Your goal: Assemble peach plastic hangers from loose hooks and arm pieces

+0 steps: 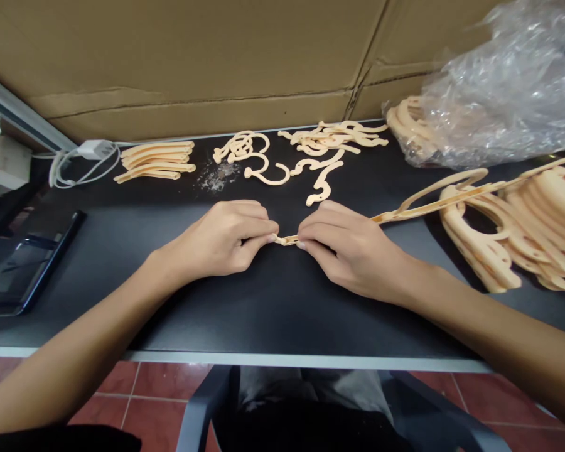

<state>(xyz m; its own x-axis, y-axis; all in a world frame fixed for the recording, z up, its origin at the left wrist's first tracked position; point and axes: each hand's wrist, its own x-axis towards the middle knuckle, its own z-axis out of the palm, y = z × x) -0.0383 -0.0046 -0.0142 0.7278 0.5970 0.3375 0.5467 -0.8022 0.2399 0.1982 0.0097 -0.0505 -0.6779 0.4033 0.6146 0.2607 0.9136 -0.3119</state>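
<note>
the left hand [230,240] is closed in a pinch on a small cream tip [281,240]; whether it is a separate piece cannot be told. by the right hand [353,251], fingers curled, a long cream frame [417,211] is gripped above the middle of the tabletop [245,314]. its long axis is angled sideways, rising rightward toward stacked frames [530,220]. curved hooks [332,135] are scattered beyond.

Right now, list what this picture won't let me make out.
Head view:
Held beige piece: partly covered by left hand and right hand.
Stacked beige frames: cut off by right edge.
Plastic bag: its crumples hide most contents.
Dark device: cut off by left edge.
</note>
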